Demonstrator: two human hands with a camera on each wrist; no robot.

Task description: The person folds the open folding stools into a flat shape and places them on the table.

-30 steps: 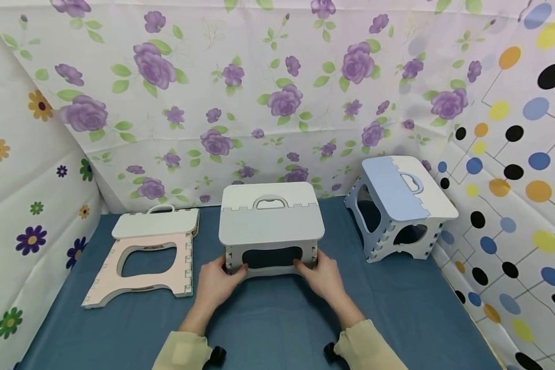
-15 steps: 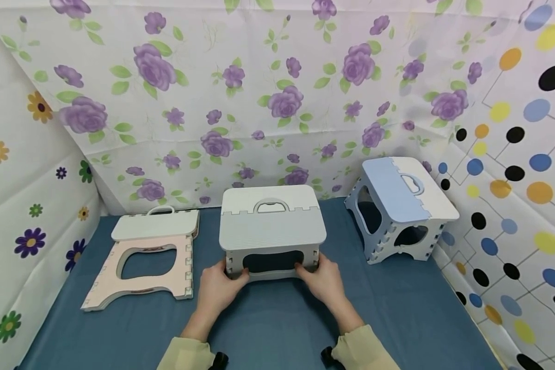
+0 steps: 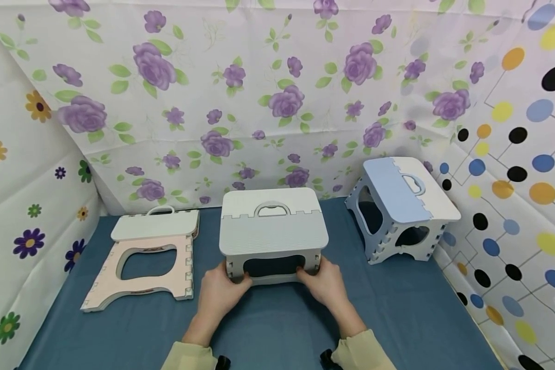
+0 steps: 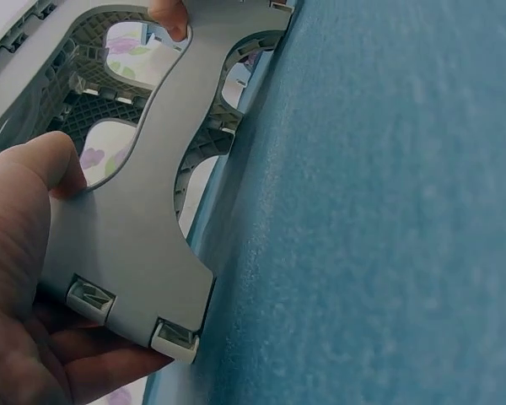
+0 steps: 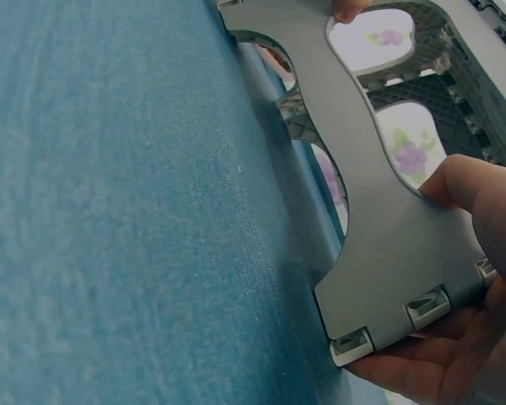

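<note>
A grey and white folding stool [image 3: 270,234] stands unfolded and upright in the middle, its carry handle lying in the seat. My left hand [image 3: 219,293] grips the left lower part of its front leg panel. The left wrist view shows the thumb hooked into the opening of the grey panel [image 4: 143,232], fingers around the hinged side edge. On the opposite side my right hand [image 3: 326,288] holds the same panel [image 5: 396,245] likewise, thumb in the opening and fingers curled behind the corner. The stool's rear legs are mostly hidden in the head view.
To the left, a pink and white folding stool [image 3: 152,262] lies folded flat. A blue and white stool [image 3: 402,208] stands unfolded at the right. Blue cloth [image 3: 277,324] covers the table. Patterned sheets [image 3: 254,103] close off the back and both sides.
The grey and white stool has come slightly closer to me, with both hands keeping their grip. The other two stools stay in place.
</note>
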